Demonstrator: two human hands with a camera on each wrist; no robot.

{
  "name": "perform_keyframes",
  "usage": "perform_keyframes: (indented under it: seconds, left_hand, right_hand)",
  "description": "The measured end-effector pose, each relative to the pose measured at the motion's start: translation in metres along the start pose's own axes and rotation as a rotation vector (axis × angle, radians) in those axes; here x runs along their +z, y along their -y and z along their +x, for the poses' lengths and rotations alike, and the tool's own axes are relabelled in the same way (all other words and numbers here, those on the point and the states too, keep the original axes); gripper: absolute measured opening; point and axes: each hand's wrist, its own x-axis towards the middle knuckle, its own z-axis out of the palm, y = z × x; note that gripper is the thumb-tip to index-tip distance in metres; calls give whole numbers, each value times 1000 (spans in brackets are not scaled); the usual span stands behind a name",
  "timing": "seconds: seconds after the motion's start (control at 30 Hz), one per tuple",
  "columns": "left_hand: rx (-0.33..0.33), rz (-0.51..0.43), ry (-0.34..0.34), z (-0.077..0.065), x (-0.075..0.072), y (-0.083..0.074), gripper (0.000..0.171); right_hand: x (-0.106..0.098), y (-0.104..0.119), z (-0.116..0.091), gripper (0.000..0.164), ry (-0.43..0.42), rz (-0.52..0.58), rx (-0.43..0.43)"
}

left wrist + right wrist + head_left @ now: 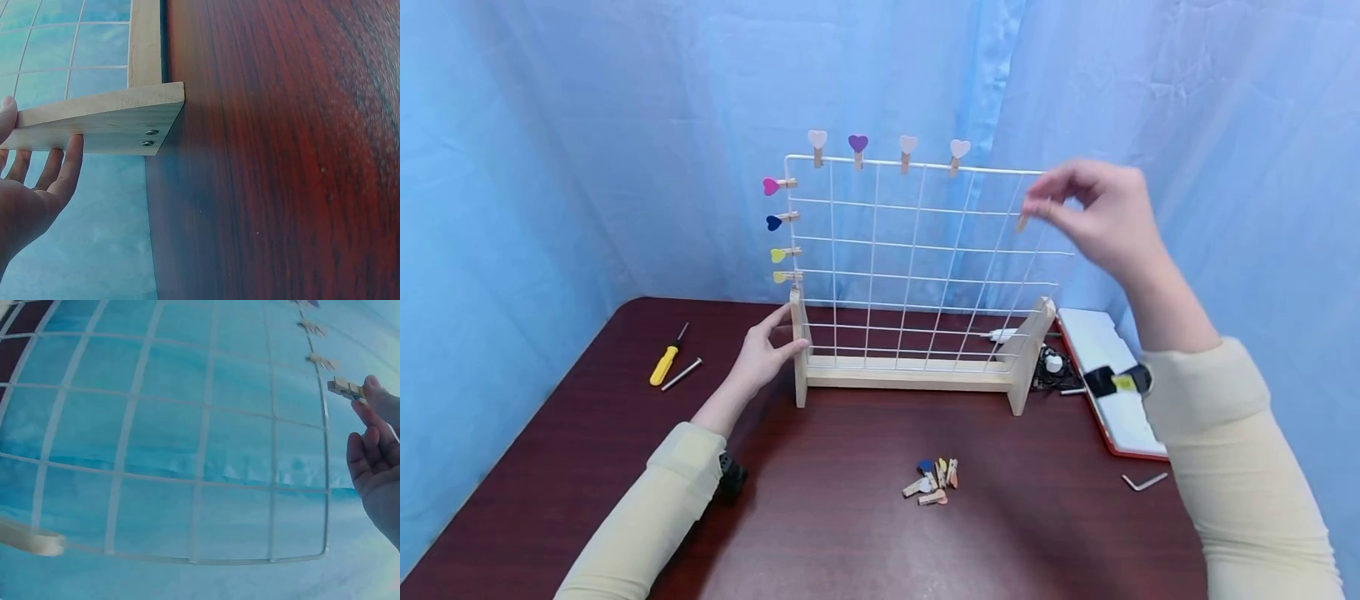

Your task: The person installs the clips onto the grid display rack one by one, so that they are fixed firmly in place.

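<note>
Loose clothespins (932,498) lie nearest me on the glossy, dark red-brown table (820,517). My left hand (760,354) grips the rack's wooden side (115,119); my right hand (1105,208) pinches another clothespin (341,387) beside the wire grid (876,205). Blue curtains (700,167) hang behind.

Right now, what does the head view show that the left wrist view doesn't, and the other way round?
Only the head view: the right hand pinching a clothespin, the clothespin pile and the yellow screwdriver. Only the left wrist view: two screw heads in the wooden end support. Both: the left hand gripping that support, the wire grid and the dark table.
</note>
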Motion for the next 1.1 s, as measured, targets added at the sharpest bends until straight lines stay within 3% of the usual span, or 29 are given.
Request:
perform_keyframes:
  seconds: [0.1,0.2,0.4,0.57,0.83,1.1]
  left_hand:
    - [4,-3,9,-5,-2,-14,64]
    - [8,5,13,-9,-3,-25,64]
    - [-3,22,13,-12,-2,-27,64]
    - [-8,11,16,-12,0,-25,64]
    - [-7,1,21,-10,-1,-28,63]
    - [-5,-21,28,-6,-1,-20,64]
  right_hand:
    - [-9,7,22,6,-65,11,0]
    - [-13,1,39,8,-90,-58,18]
    - [-8,-16,60,18,-17,-91,114]
    - [-2,-15,61,21,46,-60,163]
    - [0,-15,56,18,57,7,200]
    - [-5,-24,56,34,88,-25,220]
